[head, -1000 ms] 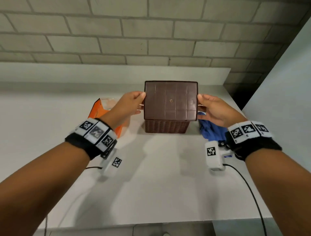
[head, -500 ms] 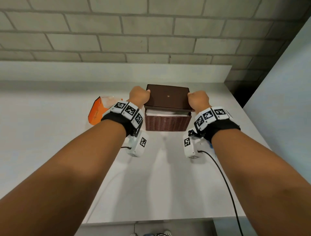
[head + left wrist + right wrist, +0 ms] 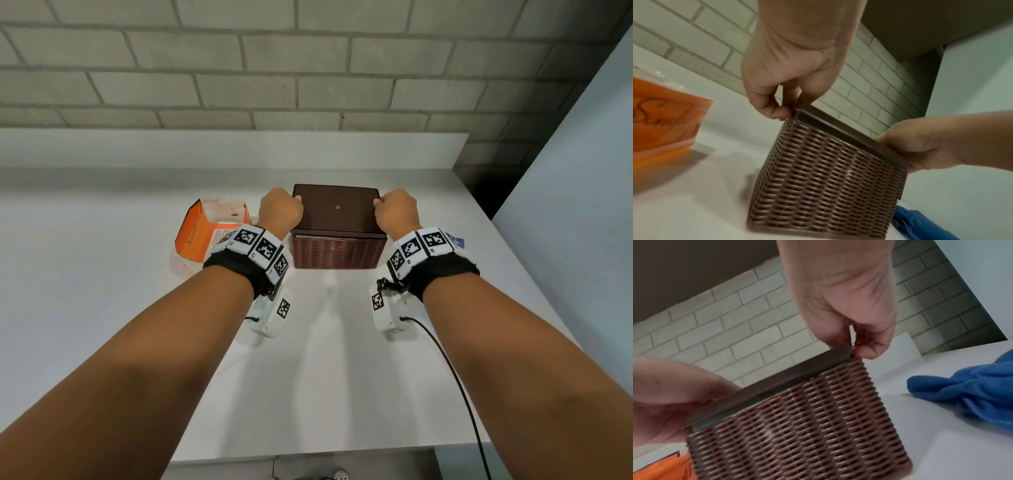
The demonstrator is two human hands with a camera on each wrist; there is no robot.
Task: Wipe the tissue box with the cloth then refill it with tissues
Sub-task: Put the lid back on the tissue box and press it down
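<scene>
Tissue box (image 3: 337,253), brown woven-pattern sides, is set upright on the white table (image 3: 102,308), near the back edge below the grey brick wall (image 3: 308,68). It is capped by a flat dark brown lid (image 3: 337,212), which is seated on the rim; a thin pale gap is seen under the lid's front edge in the head view. An orange tissue pack (image 3: 205,236), torn open at the top, is placed just left of the box, apart from it. A blue cloth (image 3: 972,392) is left crumpled on the table at the right of the box, near its base, mostly hidden behind the right wrist in the head view. The lid's left end is pinched by the left hand (image 3: 280,211), with curled fingers on top and thumb (image 3: 777,112) at the corner edge. The lid's right end is pinched the same way by the right hand (image 3: 395,214), thumb (image 3: 865,352) under the corner. Both hands are held narrow, closed on the lid. White camera units with a black cable are worn under both wrists.
</scene>
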